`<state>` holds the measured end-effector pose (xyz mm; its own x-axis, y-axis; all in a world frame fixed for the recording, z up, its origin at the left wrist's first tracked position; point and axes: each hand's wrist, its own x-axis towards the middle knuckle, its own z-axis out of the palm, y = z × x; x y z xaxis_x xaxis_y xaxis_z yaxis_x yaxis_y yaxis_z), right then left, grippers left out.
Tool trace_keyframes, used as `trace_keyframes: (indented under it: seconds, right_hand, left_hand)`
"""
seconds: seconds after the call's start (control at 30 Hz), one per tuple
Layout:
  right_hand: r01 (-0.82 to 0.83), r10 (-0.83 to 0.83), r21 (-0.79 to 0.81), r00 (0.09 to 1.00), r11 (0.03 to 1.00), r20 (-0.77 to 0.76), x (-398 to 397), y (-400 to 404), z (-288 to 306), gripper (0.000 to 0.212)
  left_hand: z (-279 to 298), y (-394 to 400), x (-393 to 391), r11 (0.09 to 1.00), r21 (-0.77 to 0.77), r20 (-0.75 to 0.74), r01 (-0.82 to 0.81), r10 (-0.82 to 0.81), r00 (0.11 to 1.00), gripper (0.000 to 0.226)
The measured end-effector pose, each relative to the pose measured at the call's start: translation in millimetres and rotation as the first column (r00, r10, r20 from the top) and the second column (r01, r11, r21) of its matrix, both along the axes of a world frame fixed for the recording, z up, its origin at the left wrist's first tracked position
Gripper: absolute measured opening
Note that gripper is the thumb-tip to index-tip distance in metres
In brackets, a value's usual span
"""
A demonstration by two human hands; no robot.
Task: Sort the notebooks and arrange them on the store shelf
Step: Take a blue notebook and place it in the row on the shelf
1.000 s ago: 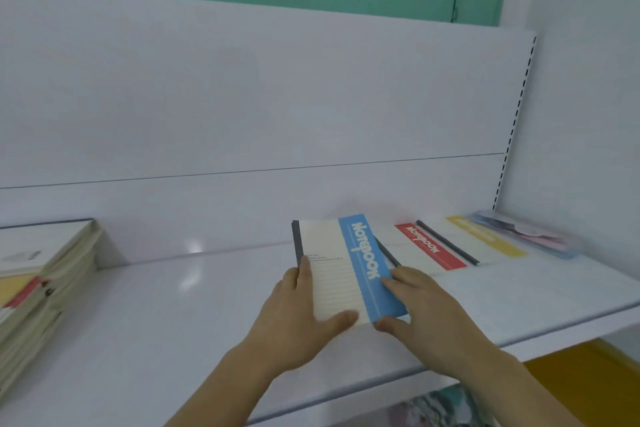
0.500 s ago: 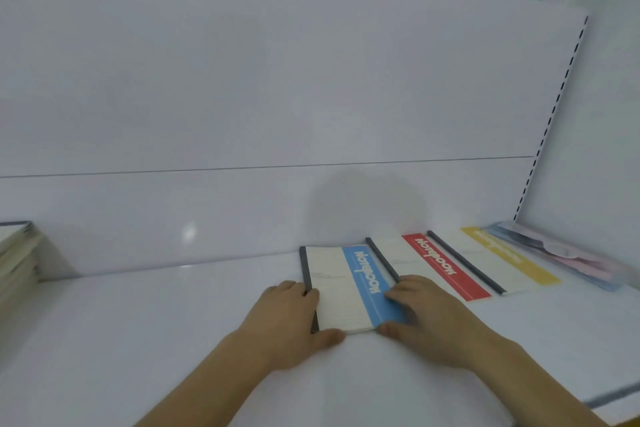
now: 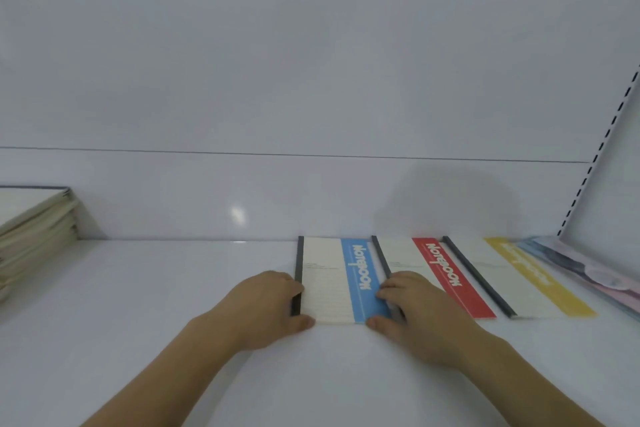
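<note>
Nearest, two bare forearms reach in from the shelf's (image 3: 138,288) front edge. Each grip frames the blue-striped notebook (image 3: 337,282): the left hand (image 3: 263,308) lies along its dark spine with fingers curled against that edge and the thumb at the near left corner, while the right hand (image 3: 415,312) presses bent fingers on the blue stripe and sets its thumb at the near right corner. That notebook lies flat, its long axis running from the front edge toward the back panel (image 3: 311,80), spine on the left, far end touching the panel. Just beside it on the right, partly overlapping, lies the red-striped notebook (image 3: 446,277), then the yellow-striped notebook (image 3: 526,277), both angled slightly rightward at their near ends. Beyond those, at the shelf's right end, rests a pale pastel packet (image 3: 588,270). At the left end stands a stack of notebooks (image 3: 31,236).
</note>
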<state>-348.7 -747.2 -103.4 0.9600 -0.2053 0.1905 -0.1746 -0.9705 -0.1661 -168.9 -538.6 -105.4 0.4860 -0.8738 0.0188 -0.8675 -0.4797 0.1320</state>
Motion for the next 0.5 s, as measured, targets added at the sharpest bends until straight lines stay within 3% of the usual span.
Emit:
trace_keyframes:
  seconds: [0.13,0.3,0.5]
  right_hand:
    - [-0.04,0.04,-0.019,0.998,0.999,0.039,1.4,-10.8,-4.3,0.051]
    - [-0.074,0.079,-0.05,0.992,0.996,0.102,0.1,-13.2,-9.1,0.054]
    - [-0.074,0.079,-0.037,0.987,0.997,0.141,-1.5,-12.9,-14.2,0.052]
  left_hand:
    - [-1.5,-2.1,-12.5,0.999,-0.012,0.016,-0.047,0.047,0.999,0.043]
    - [-3.3,1.0,-14.2,0.997,-0.004,0.037,-0.078,0.078,0.996,0.049]
    - [1.1,3.1,-18.8,0.999,0.007,0.034,-0.035,0.035,0.999,0.041]
